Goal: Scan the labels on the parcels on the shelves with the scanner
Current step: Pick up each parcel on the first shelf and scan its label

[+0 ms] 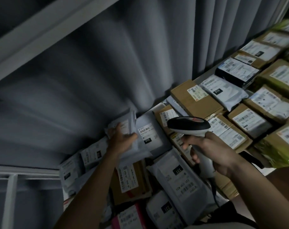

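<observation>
the right hand (211, 151) is wrapped round the pale grip of the handheld barcode scanner (189, 126), index finger curled at the front of the handle. the scanner has a glossy black top, a white underside and a small reddish patch near the rear of its head; a dark cable (214, 194) runs down from the foot of the handle. its head points left, toward the grey mailer.

the left hand (122, 139) reaches forward and pinches a crumpled white plastic mailer bag (122, 128), thumb on top of it, fingers beneath; the bag is blurred and its label cannot be read. just right of it lies a flat grey mailer (148, 133) with a white label carrying a barcode and a black patch printed "010".

parcels cover the shelf (206, 75), packed edge to edge, some overlapping. brown cardboard boxes with white barcode labels sit behind and right of the scanner, the nearest large one (193, 98) beside a white poly bag (223, 91), also marked "010". a black-wrapped parcel (236, 71) lies further back. near the person, a white bag (178, 177) bears "231". grey pleated curtain (107, 71) hangs behind the shelf, and a pale metal frame bar (41, 27) crosses the upper left.
</observation>
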